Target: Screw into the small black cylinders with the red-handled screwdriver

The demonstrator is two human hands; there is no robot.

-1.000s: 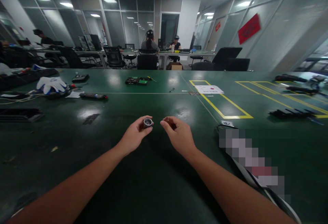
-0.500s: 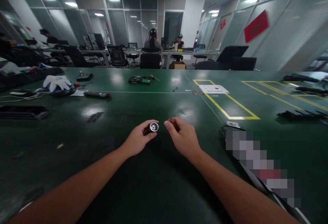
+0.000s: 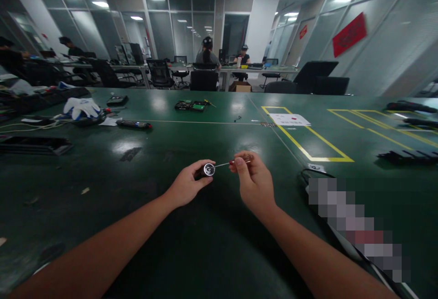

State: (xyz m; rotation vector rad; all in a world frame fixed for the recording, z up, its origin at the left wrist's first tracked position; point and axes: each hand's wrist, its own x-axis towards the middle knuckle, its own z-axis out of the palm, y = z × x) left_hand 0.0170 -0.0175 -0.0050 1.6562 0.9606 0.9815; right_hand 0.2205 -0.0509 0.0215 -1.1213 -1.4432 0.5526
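My left hand (image 3: 186,186) is closed around a short dark cylinder (image 3: 209,170) with a silver-rimmed round end. That end faces me, and small parts show inside the rim; I cannot make out what kind of part it is. In my right hand (image 3: 255,180) the fingers pinch the reddish-brown handle of a small screwdriver (image 3: 223,165). Its thin metal shaft points left, with the tip at or very near the cylinder's rim; whether they touch I cannot tell. Both hands are above the green table (image 3: 164,253).
White gloves (image 3: 81,108) and a dark pen-shaped tool (image 3: 133,124) lie at the left. Farther back is a green circuit board (image 3: 196,106). A paper sheet (image 3: 290,119) lies across yellow tape at the right. People sit at desks beyond.
My right hand has moved slightly right and turned, so the screwdriver's shaft now shows between the hands. My left hand keeps its hold on the cylinder. The whole view has shifted a little.
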